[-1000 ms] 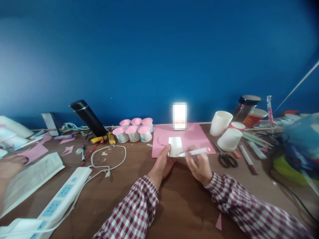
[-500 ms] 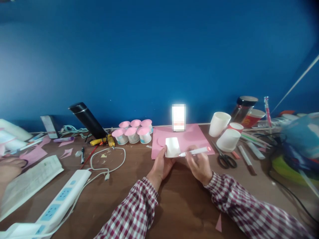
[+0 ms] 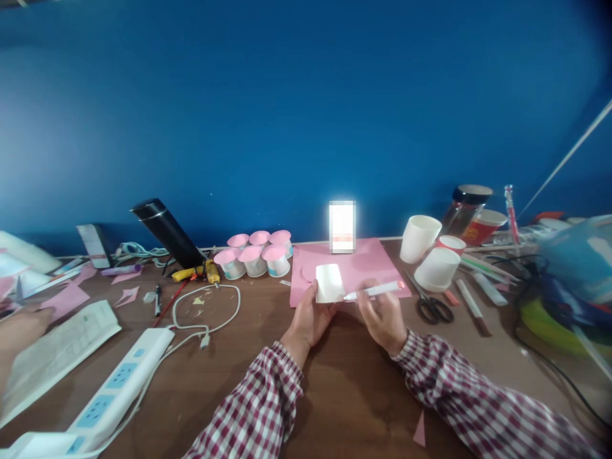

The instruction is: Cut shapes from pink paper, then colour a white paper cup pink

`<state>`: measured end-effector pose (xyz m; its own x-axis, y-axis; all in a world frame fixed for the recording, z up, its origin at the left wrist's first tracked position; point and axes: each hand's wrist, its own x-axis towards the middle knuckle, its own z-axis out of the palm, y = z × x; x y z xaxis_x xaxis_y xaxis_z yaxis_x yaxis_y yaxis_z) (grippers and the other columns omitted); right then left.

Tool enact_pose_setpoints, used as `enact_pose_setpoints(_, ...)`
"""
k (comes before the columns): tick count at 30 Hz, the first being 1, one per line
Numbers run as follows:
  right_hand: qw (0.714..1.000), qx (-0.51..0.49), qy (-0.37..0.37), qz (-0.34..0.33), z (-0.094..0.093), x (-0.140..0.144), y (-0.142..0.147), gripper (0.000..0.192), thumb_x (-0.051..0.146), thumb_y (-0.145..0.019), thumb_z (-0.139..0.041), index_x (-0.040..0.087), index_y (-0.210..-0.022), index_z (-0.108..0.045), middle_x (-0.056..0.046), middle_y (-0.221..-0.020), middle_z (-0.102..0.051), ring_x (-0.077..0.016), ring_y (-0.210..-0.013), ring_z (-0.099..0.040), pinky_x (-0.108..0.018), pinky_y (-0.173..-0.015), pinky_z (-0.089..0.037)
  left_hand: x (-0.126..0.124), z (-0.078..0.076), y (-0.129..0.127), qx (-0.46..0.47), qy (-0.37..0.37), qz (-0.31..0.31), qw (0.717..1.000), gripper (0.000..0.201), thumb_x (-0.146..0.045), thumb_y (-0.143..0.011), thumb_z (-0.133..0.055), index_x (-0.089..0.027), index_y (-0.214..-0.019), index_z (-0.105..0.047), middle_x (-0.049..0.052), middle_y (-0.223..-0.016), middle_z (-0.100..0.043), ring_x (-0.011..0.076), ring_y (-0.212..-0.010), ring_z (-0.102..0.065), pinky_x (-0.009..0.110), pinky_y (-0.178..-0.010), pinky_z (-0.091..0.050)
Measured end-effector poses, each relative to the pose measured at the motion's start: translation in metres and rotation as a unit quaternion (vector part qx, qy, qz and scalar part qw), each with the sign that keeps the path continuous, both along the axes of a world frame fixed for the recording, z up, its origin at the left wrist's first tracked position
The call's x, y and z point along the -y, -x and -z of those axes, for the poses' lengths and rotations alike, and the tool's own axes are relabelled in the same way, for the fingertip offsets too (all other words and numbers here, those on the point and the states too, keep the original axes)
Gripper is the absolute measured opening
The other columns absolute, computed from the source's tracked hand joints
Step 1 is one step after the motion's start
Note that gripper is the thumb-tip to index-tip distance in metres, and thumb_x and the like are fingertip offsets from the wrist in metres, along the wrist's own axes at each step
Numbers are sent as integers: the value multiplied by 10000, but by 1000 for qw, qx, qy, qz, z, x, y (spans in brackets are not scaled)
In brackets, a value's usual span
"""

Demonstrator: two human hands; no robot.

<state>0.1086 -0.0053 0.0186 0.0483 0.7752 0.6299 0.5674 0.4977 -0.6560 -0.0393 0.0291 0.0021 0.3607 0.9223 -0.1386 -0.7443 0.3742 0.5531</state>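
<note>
My left hand [image 3: 310,317] is closed around a white paper cup [image 3: 329,284], its thumb along the near left side. My right hand [image 3: 382,319] pinches a white marker with an orange-red end [image 3: 387,289]. The marker's tip points left and meets, or nearly meets, the cup's lower right edge. Behind the cup lies a pink sheet of paper [image 3: 373,261] flat on the table. To the right of my right hand rest dark-handled scissors [image 3: 435,311], beside white paper cups [image 3: 421,239].
Several small cups with pink tops [image 3: 253,258] stand left of the sheet. A bright, blurred-out upright rectangle [image 3: 342,226] stands at the back. At left are a power strip [image 3: 115,376], a black flask [image 3: 167,233] and another person's hand [image 3: 23,328]. A pink scrap [image 3: 419,430] lies near my right sleeve.
My hands, the cup and the marker keep almost the same pose; the cup is a touch further left. At the far left, the other person's hand has shifted.
</note>
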Motion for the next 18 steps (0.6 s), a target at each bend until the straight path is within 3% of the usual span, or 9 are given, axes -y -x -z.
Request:
enact_pose_setpoints(5,1000,-20,10,-6,-2,1,1,95,219,-876,-466,182,-819,-534,-1,-656,-568,-137,-591,-539,-251,-597,-430,0,-2,0,-1,11,-4,1000,342,-354,-856,-497,-95,-1058,-595,115,-945,-674,212,-861,-624,350,-786,-512)
enact_pose_setpoints(12,987,-160,25,-10,-4,0,2,168,280,-905,-444,186,-792,-524,15,-605,-515,-129,-548,-507,-246,-523,-424,-2,1,2,0,20,-13,1000,370,-389,-832,-527,-109,-1068,-580,125,-945,-668,224,-871,-626,385,-828,-495)
enact_pose_setpoints(18,989,-144,22,-11,-4,1,3,156,277,-906,-445,183,-816,-532,10,-624,-530,-130,-558,-518,-243,-524,-428,0,-2,2,0,30,-8,1000,401,-404,-839,-499,-90,-1076,-576,138,-935,-667,220,-850,-626,366,-803,-491)
